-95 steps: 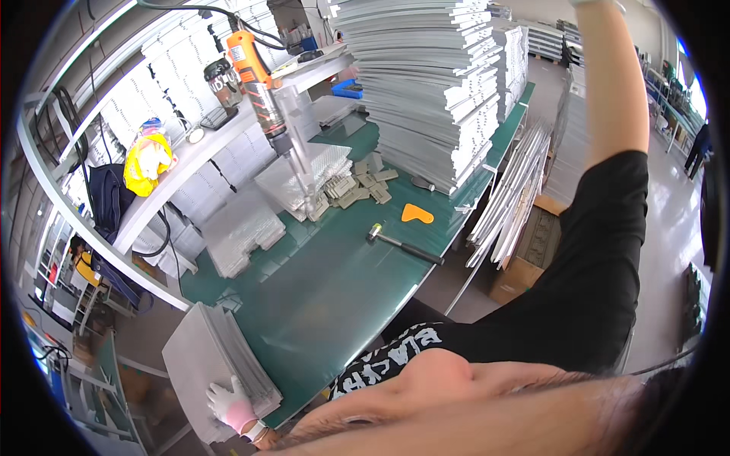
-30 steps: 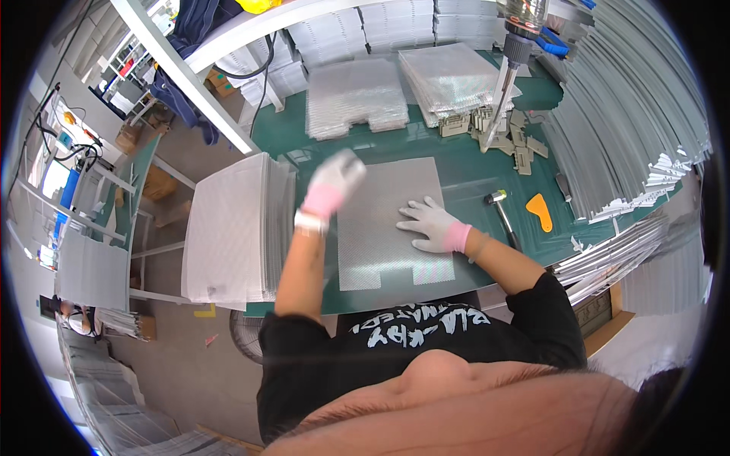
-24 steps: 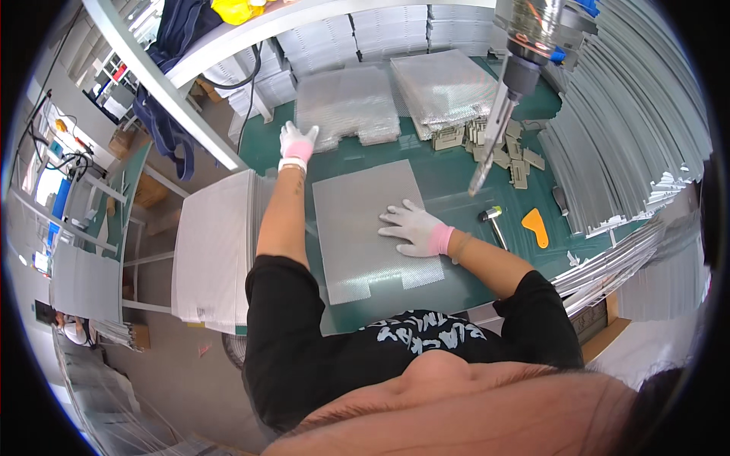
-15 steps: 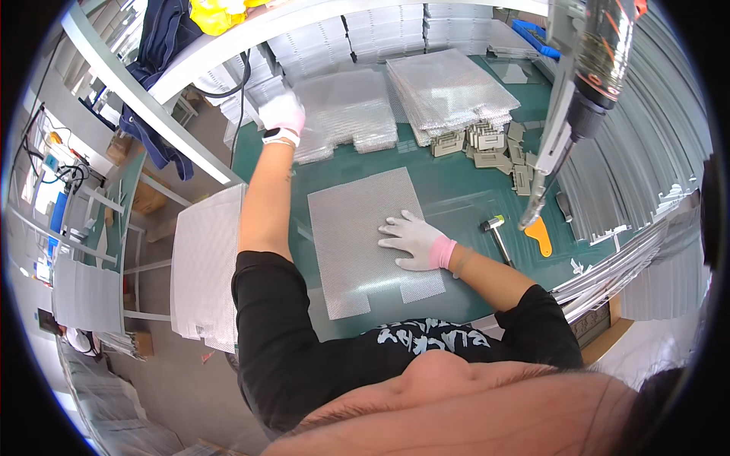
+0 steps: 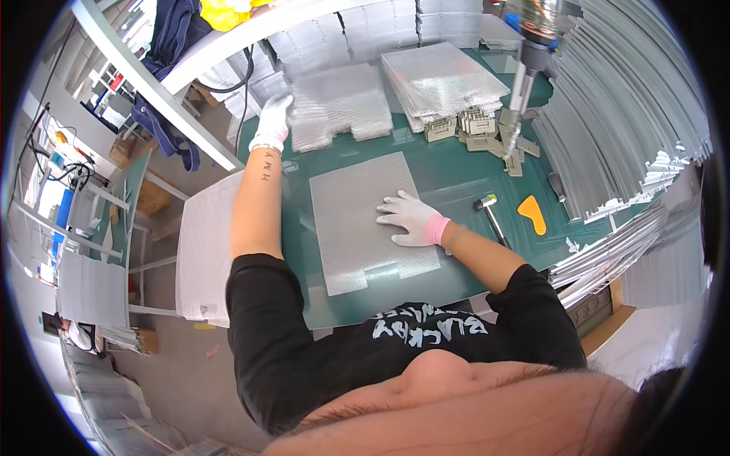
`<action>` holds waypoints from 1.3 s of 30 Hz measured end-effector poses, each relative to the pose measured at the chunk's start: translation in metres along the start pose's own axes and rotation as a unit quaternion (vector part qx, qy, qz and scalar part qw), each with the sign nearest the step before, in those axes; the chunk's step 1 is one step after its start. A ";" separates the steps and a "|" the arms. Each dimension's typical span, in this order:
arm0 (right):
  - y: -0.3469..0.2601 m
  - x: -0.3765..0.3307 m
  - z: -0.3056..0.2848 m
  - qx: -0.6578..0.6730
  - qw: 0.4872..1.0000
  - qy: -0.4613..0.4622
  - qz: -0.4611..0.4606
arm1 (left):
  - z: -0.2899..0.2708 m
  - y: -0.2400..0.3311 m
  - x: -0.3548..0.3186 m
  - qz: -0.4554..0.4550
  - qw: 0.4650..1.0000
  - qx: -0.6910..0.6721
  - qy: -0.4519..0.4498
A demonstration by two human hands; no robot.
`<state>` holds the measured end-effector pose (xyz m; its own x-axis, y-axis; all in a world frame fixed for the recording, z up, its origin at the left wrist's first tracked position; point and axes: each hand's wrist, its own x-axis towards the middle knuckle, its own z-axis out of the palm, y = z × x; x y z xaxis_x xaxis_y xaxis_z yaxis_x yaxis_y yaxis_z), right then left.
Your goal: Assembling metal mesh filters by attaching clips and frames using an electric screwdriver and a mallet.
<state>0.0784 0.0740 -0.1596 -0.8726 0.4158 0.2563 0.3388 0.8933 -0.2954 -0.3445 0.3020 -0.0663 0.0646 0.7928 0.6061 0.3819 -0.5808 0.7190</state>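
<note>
A grey mesh sheet (image 5: 353, 220) with a notched near edge lies flat on the green tabletop (image 5: 464, 266). Resting on its right side is my right hand (image 5: 413, 218) in a white glove with a pink cuff, fingers spread and holding nothing. My left arm is stretched far forward. At its end my gloved left hand (image 5: 273, 123) is beside the left edge of a stack of clear mesh sheets (image 5: 342, 106). Its fingers look extended, slightly blurred, and I see nothing held in them; whether they touch the stack I cannot tell.
Another mesh stack (image 5: 445, 80) stands at the back, with beige metal plates (image 5: 479, 133) before it. A hammer (image 5: 493, 216) and yellow scraper (image 5: 533, 214) lie right. A power driver (image 5: 532, 53) hangs above. Grey strips (image 5: 616, 114) are stacked right; a white frame post (image 5: 152, 99) rises left.
My left hand has turned, so the watch face no longer shows and the inner forearm does. My right hand stays on the mesh sheet. The hanging driver appears higher and farther left.
</note>
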 end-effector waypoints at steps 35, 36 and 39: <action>0.186 0.057 -0.171 -0.418 0.858 0.200 0.221 | 0.086 0.043 -0.063 -0.097 0.981 -0.162 0.049; 0.190 0.044 -0.167 -0.364 0.893 0.096 0.247 | 0.106 0.056 -0.050 -0.154 0.964 -0.198 0.085; 0.164 0.089 -0.173 -0.367 0.853 0.281 0.242 | 0.037 0.001 -0.061 -0.013 0.962 -0.212 0.172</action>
<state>0.1169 0.2868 -0.0260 -0.3314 0.5987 0.7292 0.9205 0.3749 0.1105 -0.3143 0.2597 -0.1154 -0.2762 0.7428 0.6099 -0.0351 -0.6420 0.7659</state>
